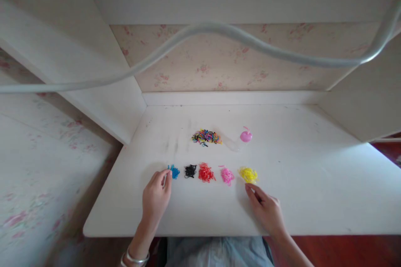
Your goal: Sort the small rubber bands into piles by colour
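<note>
While both forearms reach in over the near edge of the smooth white surface (313, 192), each hand attends to one end of a row of colours. The left hand (156, 198) is at the loose pile of small bright-blue rubbery-looking loops (175, 172), thumb and forefinger drawn together at its edge; I can't tell from where I stand whether a loop is caught between them. The right hand (270, 213) reaches to the near edge of the pile of small yellow loops (249, 174), its fingertips pinched close, and whether they grip anything is too small to make out. Such a fine pinch seems to suit pieces this thin, where a whole fist would scoop up too many.

Between those ends lie a compact pile of black loops (190, 171), a wider pile of red loops (206, 173) and a pile of pink loops (227, 176). Gaps part the piles, presumably so that no colour strays into its neighbour. Farther back, centrally, sits a heap of mixed multicoloured loops (206, 137), probably set there to leave the row within easy reach. Just right of it lies a filmy, clear plastic-looking piece (231, 144), and beyond that a glossy pink rounded object (246, 136), out of the hands' way.
</note>
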The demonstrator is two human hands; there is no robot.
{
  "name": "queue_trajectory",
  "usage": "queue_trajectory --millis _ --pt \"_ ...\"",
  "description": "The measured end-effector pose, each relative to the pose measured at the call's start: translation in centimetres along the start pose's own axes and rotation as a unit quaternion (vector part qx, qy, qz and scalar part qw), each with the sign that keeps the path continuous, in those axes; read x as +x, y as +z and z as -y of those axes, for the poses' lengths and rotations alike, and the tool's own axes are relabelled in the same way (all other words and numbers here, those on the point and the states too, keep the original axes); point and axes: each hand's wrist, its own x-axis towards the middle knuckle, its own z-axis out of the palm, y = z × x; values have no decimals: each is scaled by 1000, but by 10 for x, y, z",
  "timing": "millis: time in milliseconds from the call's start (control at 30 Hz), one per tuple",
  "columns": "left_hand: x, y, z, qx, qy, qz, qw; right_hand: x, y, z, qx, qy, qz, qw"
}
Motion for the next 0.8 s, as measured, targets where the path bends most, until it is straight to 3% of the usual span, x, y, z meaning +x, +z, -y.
queue_trajectory --millis 233,500,567,667,800 --pt "-12 8 29 -49 11 4 999 0 3 4 -15 2 -21 1000" --pt "-9 17 34 -3 -1 22 1000 -12 10 5 11 37 -49 998" --pt "-10 17 33 -4 -2 21 1000 -10 10 17 27 41 -43 998" --pt "-13 16 32 -39 -23 8 999 8 10 50 8 -23 18 1000" --pt "-14 15 30 -115 -105 -7 988 51 15 96 -88 -63 107 988"
